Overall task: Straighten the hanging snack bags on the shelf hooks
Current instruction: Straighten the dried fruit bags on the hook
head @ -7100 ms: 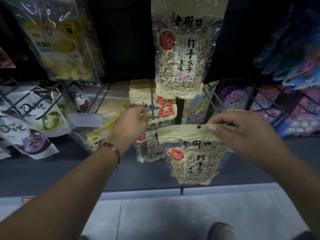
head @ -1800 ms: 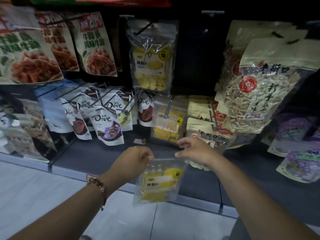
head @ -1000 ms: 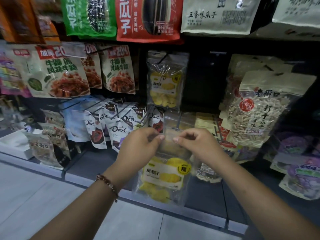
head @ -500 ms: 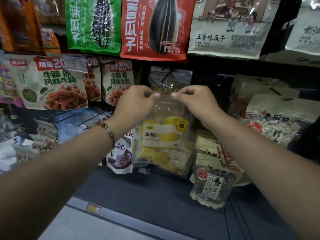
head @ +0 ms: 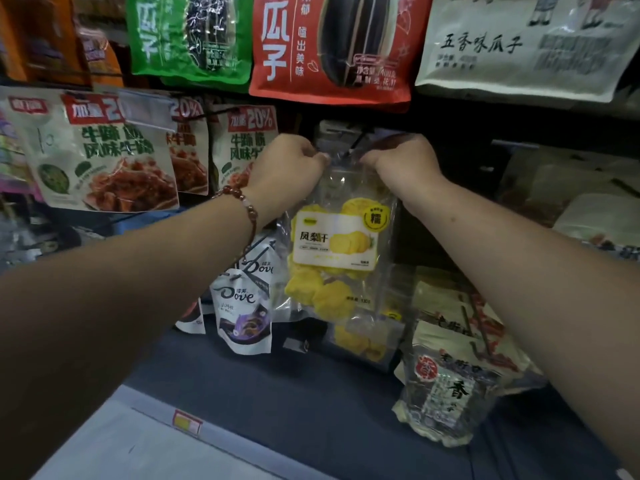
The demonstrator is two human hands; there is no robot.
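Nearest the camera, both forearms reach up and away from the floor edge toward the display. Compared with a moment ago, the hands have risen further, carrying the clear pineapple bag [head: 334, 244] from down by the lower shelf edge up to the middle row, so that its top now sits at the dark hook [head: 356, 143] that sticks out there. That suggests the person is in the act of threading the bag's hang hole onto the peg, or has just done so; whether the hole is actually on the wire cannot be told, because the hands cover it.

The left hand [head: 289, 161], with a bead bracelet [head: 247, 211] at the wrist, has its fingers curled tightly and pinches the bag's upper left corner. The right hand [head: 401, 161] mirrors it, fingers bent inward and pinching the upper right corner. Neither hand is spread; both are closed on the clear film, with the hook showing in the gap between them.

The bag hangs fairly square below the hands, label facing out. Beside it on the left hang the Dove pouches [head: 242, 306]; lower right lies a seed bag [head: 446, 393]. Behind and above hang the beef snack bags [head: 104, 157] and a red sunflower seed bag [head: 332, 46].
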